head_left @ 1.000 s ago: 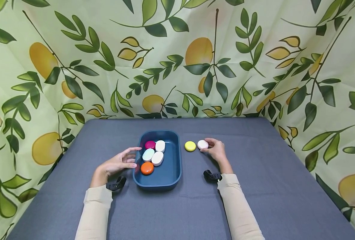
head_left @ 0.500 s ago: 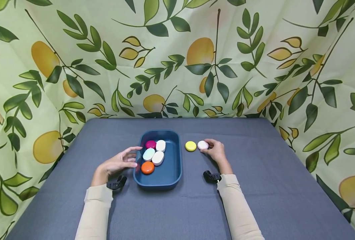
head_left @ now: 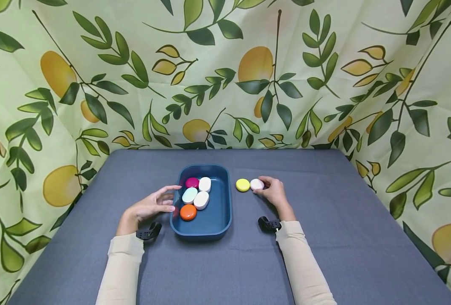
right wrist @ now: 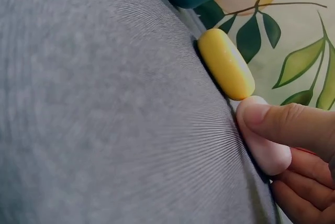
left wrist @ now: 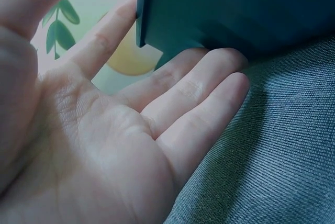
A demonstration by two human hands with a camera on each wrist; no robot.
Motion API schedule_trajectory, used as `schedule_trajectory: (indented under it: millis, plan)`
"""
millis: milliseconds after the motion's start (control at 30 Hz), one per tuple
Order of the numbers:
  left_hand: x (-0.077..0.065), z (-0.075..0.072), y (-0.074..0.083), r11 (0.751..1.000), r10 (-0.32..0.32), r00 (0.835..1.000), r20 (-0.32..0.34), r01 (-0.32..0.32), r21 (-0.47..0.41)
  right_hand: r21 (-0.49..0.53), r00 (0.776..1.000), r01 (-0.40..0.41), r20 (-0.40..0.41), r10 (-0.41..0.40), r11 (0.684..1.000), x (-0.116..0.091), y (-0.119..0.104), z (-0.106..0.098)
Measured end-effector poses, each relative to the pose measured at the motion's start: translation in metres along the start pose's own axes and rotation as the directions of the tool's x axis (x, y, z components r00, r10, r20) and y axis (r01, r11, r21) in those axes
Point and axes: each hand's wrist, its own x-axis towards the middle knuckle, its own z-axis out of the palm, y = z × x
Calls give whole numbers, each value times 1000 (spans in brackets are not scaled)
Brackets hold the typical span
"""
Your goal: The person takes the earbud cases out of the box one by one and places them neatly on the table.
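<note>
A pale pink, rounded soap bar [head_left: 256, 184] lies on the table, pinched between the thumb and fingers of my right hand [head_left: 274, 192]. Just left of it is a yellow soap bar [head_left: 242, 185]; the two appear to touch in the right wrist view, where the yellow soap [right wrist: 226, 64] stands beyond the pink one [right wrist: 266, 148]. My left hand [head_left: 149, 207] is at the left side of a blue tray [head_left: 217, 224], fingers extended and loosely bent. In the left wrist view, its fingers [left wrist: 193, 90] lie against or close to the tray's outer wall [left wrist: 235, 9].
Inside the tray's left half sit a magenta soap [head_left: 192, 182], a white soap [head_left: 205, 184], another white soap [head_left: 201, 200], a pale aqua soap [head_left: 189, 195] and an orange soap [head_left: 188, 212]. A leaf-patterned cloth [head_left: 217, 93] hangs behind the grey-blue tabletop [head_left: 217, 271].
My right hand has slid the pale pink soap slightly left, closing the small gap to the yellow soap. The left hand has kept its place at the tray.
</note>
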Motion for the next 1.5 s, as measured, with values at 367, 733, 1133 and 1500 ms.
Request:
schedule_trajectory:
  millis: [367, 733, 1133, 1500]
  plan:
    - [0, 1, 0, 1000, 1, 1000, -3, -1, 2, 46, 1000, -24, -16, 25, 999, 2, -18, -9]
    - [0, 1, -1, 1000, -3, 1000, -5, 3, -2, 100, 997, 0, 80, -8, 995, -10, -58, -17]
    - [0, 0, 3, 1000, 1, 1000, -8, -1, -7, 172, 971, 100, 198, -134, 980, -27, -100, -3]
    - [0, 0, 0, 1000, -3, 1000, 8, 3, -5, 213, 900, 191, 353, -258, 958, -52, -126, 37]
